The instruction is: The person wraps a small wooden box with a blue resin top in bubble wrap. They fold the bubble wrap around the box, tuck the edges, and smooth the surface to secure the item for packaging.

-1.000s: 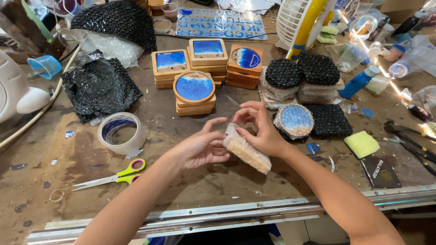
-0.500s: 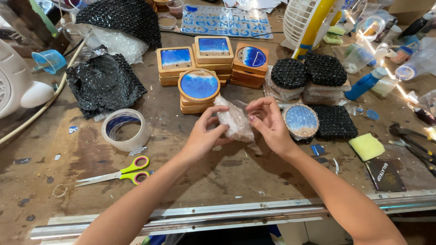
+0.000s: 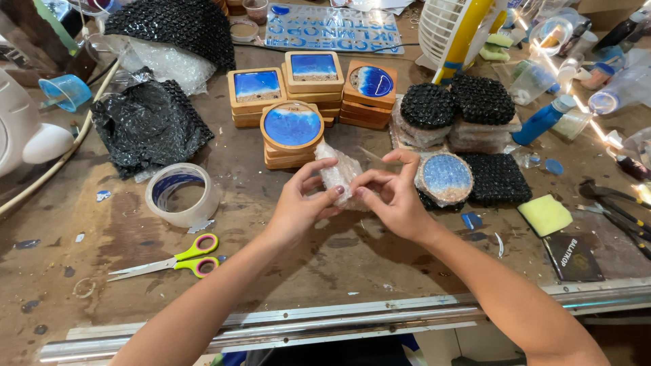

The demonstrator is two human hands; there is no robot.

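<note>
I see a small bundle wrapped in clear bubble wrap (image 3: 337, 175), pale and crinkled, pinched between my left hand (image 3: 298, 203) and right hand (image 3: 393, 200), just in front of the round blue coaster stack (image 3: 291, 132). Toward me from that stack the worn bench (image 3: 325, 264) lies bare to its metal edge rail (image 3: 339, 325).

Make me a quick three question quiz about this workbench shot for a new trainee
1. True or false: both hands grip the bubble-wrapped bundle.
2. Which lies nearest the tape roll? A scissors B yellow sponge C white fan
3. Fill in: the coaster stack just beyond the left hand has a ___ top piece.

Key: 1 true, the right hand pinches it too. 2 A. 3 round.
</note>
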